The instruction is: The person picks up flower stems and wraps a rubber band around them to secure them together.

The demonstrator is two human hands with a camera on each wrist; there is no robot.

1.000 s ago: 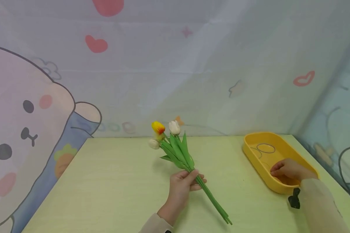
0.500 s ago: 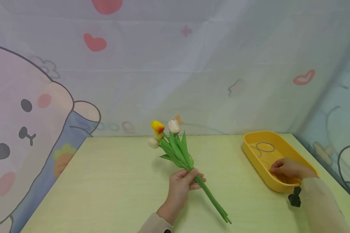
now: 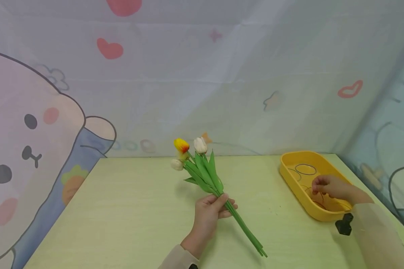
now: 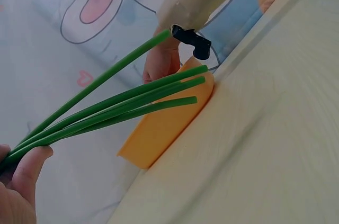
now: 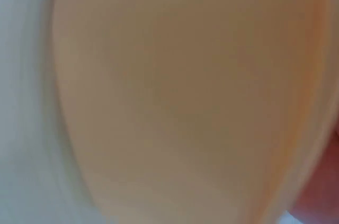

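Observation:
My left hand grips the green stems of several artificial tulips, two with white heads and at least one yellow and red. In the left wrist view the loose stem ends fan out past the thumb. Over the yellow tray on the right, my right hand has its fingertips pinched together. A thin reddish rubber band hangs down from them. The right wrist view is blurred and filled mostly by the tray's orange-looking wall.
More thin rubber bands lie in the tray, among them a blue one near its far end. The pale table ends at a printed cloth backdrop, which also rises along the right side.
My right hand has lifted a little from the tray floor, with a reddish rubber band now showing under its fingertips. The left hand and the tulips have stayed put.

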